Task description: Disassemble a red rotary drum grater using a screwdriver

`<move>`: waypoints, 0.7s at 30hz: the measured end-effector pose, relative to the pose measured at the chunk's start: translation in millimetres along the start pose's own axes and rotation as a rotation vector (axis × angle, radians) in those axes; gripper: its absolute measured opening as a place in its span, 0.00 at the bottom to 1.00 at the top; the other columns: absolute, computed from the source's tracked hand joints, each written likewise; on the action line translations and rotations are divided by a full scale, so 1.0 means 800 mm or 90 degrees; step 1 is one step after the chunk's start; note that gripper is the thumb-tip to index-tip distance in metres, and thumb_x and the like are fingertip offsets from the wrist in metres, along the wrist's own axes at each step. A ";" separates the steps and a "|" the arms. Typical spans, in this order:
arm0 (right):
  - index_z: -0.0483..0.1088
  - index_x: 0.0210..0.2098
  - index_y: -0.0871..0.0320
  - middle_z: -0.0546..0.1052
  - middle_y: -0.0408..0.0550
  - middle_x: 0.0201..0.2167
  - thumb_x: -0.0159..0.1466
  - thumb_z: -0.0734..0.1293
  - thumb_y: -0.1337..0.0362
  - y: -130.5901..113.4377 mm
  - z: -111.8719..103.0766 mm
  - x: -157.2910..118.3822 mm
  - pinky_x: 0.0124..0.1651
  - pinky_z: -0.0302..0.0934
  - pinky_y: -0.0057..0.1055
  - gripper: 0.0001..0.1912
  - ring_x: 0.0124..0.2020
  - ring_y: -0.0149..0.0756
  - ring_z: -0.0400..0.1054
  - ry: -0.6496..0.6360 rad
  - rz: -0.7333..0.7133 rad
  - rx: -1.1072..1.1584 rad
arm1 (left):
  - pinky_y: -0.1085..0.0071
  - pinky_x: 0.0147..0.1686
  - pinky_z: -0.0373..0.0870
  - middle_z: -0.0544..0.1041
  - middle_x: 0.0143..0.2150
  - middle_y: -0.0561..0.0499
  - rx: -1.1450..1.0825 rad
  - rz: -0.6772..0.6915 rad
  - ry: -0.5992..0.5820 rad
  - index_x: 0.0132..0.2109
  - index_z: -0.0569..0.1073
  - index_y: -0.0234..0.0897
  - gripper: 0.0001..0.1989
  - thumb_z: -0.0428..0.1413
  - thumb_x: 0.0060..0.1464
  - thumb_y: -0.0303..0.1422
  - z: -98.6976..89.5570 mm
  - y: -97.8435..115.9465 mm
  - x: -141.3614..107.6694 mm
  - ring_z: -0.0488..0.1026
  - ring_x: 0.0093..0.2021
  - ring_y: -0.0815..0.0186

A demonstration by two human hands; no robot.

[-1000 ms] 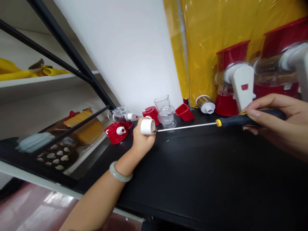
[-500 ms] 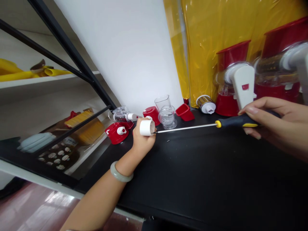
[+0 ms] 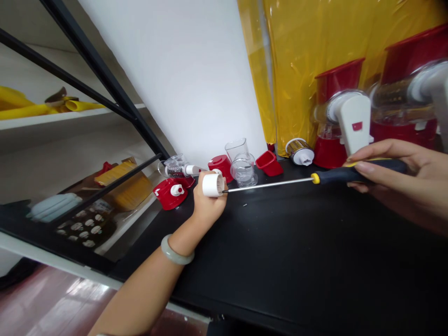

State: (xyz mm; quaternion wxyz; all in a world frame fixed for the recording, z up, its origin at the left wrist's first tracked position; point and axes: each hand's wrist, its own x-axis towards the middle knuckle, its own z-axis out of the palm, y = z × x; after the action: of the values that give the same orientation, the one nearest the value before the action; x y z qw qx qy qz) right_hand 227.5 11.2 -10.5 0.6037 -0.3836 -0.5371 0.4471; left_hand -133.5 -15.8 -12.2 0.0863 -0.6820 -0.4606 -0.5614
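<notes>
My left hand (image 3: 207, 199) is closed around a white round plastic part (image 3: 212, 185), its hollow end facing right. In my right hand (image 3: 399, 172) is a screwdriver (image 3: 341, 176) with a dark blue and yellow handle, held between thumb and fingers. Its long metal shaft points left, and the tip reaches the edge of the white part's opening; whether it sits in a screw I cannot tell. A small screw-like metal piece (image 3: 245, 204) lies on the black table (image 3: 297, 261) just right of my left hand.
Behind my left hand are red bases (image 3: 170, 193), a clear plastic housing (image 3: 241, 163) and a red cup-shaped part (image 3: 269, 163). A grater drum (image 3: 300, 152) lies beside assembled red and white rotary graters (image 3: 353, 116) at the right. Shelving with a black frame (image 3: 135, 116) stands left.
The screwdriver handle has turned in my right hand, its yellow stripe now on top, and the fingers have shifted slightly. My left hand and the white part stay nearly in place.
</notes>
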 end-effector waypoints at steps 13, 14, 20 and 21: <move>0.76 0.38 0.53 0.77 0.48 0.24 0.62 0.64 0.36 0.006 -0.007 0.008 0.24 0.71 0.25 0.27 0.23 0.35 0.72 -0.090 0.055 -0.013 | 0.70 0.31 0.73 0.75 0.34 0.54 -0.003 0.020 -0.009 0.44 0.67 0.40 0.17 0.61 0.47 0.25 -0.003 -0.006 0.000 0.75 0.30 0.67; 0.76 0.39 0.52 0.76 0.46 0.23 0.62 0.66 0.37 0.008 -0.009 0.008 0.22 0.68 0.22 0.25 0.22 0.33 0.70 -0.088 0.041 -0.036 | 0.70 0.31 0.73 0.75 0.34 0.54 -0.003 0.015 -0.010 0.44 0.67 0.40 0.17 0.61 0.47 0.24 -0.003 -0.007 -0.001 0.76 0.30 0.67; 0.74 0.45 0.42 0.77 0.39 0.34 0.50 0.79 0.54 0.008 -0.012 0.008 0.37 0.72 0.20 0.24 0.33 0.30 0.74 -0.066 0.014 0.102 | 0.71 0.31 0.73 0.76 0.33 0.54 -0.007 -0.010 -0.015 0.44 0.67 0.40 0.16 0.61 0.49 0.25 -0.002 -0.012 -0.003 0.76 0.29 0.67; 0.74 0.46 0.42 0.78 0.40 0.36 0.48 0.79 0.58 0.007 -0.013 0.007 0.40 0.73 0.23 0.26 0.36 0.33 0.75 -0.080 0.031 0.117 | 0.71 0.31 0.73 0.76 0.33 0.54 -0.004 -0.010 -0.014 0.44 0.67 0.40 0.16 0.61 0.49 0.25 -0.002 -0.012 -0.003 0.76 0.30 0.67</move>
State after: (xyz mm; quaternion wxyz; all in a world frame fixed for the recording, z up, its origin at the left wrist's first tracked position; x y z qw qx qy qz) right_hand 236.8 18.5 -15.2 0.5906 -0.3109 -0.5210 0.5320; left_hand -141.5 -12.7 -17.8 0.0746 -0.6849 -0.4655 -0.5556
